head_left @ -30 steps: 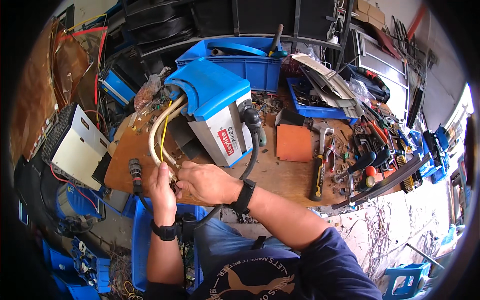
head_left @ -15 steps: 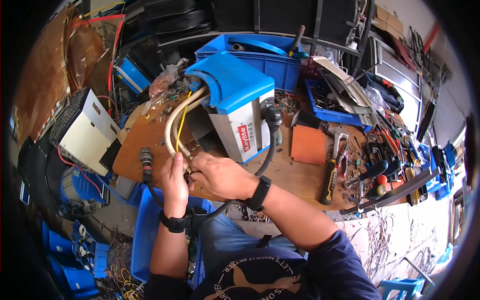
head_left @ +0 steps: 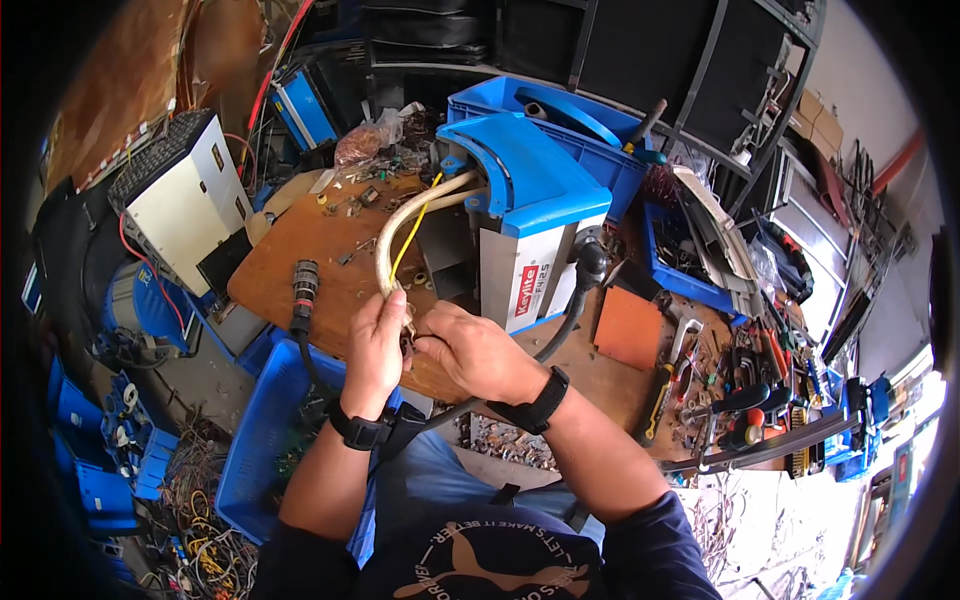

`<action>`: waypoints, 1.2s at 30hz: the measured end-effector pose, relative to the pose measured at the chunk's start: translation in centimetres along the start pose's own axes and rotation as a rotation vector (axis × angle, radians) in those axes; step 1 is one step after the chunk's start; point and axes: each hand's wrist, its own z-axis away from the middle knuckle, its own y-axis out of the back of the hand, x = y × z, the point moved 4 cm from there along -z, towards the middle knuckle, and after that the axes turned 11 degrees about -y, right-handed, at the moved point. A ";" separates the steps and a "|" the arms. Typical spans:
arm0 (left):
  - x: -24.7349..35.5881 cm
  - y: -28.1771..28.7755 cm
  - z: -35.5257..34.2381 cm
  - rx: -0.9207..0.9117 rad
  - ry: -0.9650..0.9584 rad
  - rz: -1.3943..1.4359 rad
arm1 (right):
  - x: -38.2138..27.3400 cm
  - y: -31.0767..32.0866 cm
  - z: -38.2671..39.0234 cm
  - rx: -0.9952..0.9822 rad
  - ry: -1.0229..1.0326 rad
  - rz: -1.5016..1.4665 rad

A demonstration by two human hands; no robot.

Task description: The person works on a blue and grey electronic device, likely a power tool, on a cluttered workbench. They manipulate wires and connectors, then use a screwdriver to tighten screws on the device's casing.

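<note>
Cream hose is sitting in the left hand's pinch over the bench's near edge, apparently for steadying. Right hand is bunching its fingers at the metal fitting just beside; can't tell if it's gripping. Hose is arching back to the blue-and-grey machine, likely heavy enough to anchor it. Yellow wire is running alongside. Black connector is lying left, its cable hanging off the edge.

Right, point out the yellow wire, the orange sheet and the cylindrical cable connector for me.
Yellow wire (head_left: 414, 230): head view, middle of its exposed length.
Orange sheet (head_left: 628, 328): head view, centre of its flat face.
Cylindrical cable connector (head_left: 305, 287): head view, middle of its barrel.
</note>
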 end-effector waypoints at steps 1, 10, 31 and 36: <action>0.1 0.0 -0.1 -0.004 0.002 0.004 | 0.0 0.1 -0.1 -0.007 0.009 0.001; 0.0 0.1 -0.2 -0.006 -0.006 -0.001 | 0.1 0.6 -0.7 -0.039 0.033 0.031; -2.1 -0.1 -1.1 -0.005 0.101 0.066 | 0.5 0.1 -1.5 0.012 -0.277 0.328; -1.9 0.0 -1.0 -0.006 0.055 0.047 | -0.1 0.7 -1.5 0.007 -0.278 0.271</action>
